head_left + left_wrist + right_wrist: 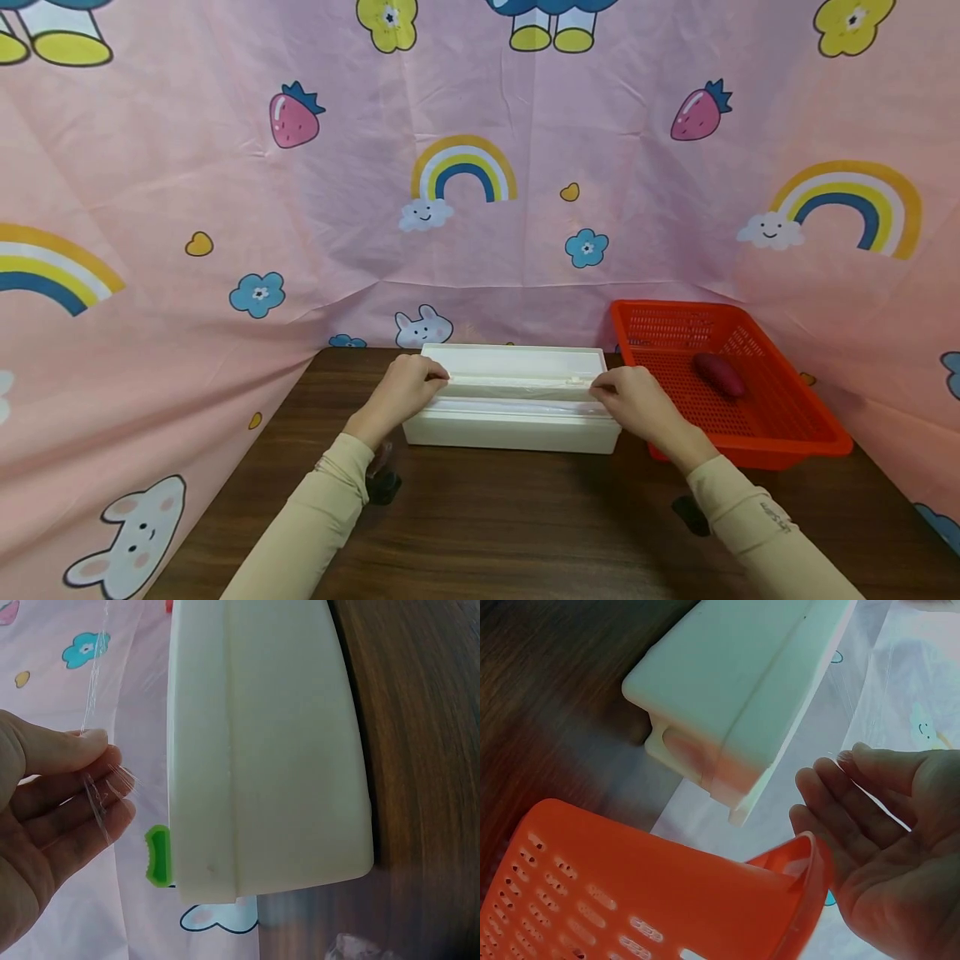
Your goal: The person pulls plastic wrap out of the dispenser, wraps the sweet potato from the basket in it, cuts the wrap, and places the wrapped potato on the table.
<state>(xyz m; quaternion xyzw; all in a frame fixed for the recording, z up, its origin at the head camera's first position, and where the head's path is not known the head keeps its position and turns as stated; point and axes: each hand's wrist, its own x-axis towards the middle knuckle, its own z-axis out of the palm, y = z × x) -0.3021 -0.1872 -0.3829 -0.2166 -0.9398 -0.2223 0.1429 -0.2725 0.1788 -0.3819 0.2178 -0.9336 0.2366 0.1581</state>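
Note:
A long white cling film dispenser box [510,433] stands on the table, with clear film [517,382] stretched above it between both hands. My left hand [408,387] pinches the film's left end between thumb and forefinger. In the left wrist view the bunched film [93,690] runs up from the fingertips, and loose strands hang across the other fingers. My right hand [637,400] pinches the right end of the film. From the right wrist, thumb and forefinger [862,754] meet on it, beside the dispenser's end. A small green piece [158,856] sticks out behind the box.
An orange perforated basket [787,417] sits right of the dispenser, close to the right forearm, with a purple sweet potato [718,375] in it. Crumpled clear plastic [352,947] lies near the box's left end. A patterned cloth [525,208] hangs behind the dark wooden table [525,525].

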